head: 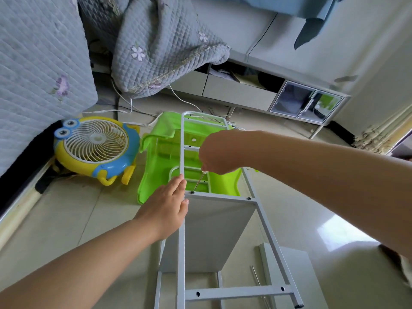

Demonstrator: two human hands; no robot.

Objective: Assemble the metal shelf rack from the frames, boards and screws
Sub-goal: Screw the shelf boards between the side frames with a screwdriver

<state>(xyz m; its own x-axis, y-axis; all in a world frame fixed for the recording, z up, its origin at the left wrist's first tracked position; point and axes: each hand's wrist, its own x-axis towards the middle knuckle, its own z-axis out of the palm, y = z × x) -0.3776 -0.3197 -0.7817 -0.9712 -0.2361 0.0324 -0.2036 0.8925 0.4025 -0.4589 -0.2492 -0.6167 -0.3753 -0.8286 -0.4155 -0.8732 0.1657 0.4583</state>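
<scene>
White metal frame (183, 241) lies on top of a grey board (214, 233) on the tiled floor (66, 215); right hand (215, 156) grips a screwdriver (199, 182), tip on a screw (192, 192) at the crossbar; left hand (166, 207) flat, fingers straight, pressing the frame's left rail; green plastic stool (165, 157) behind; 1 fan (95, 144) left.

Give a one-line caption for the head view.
Right hand drives screwdriver into frame; left hand steadies it.
</scene>
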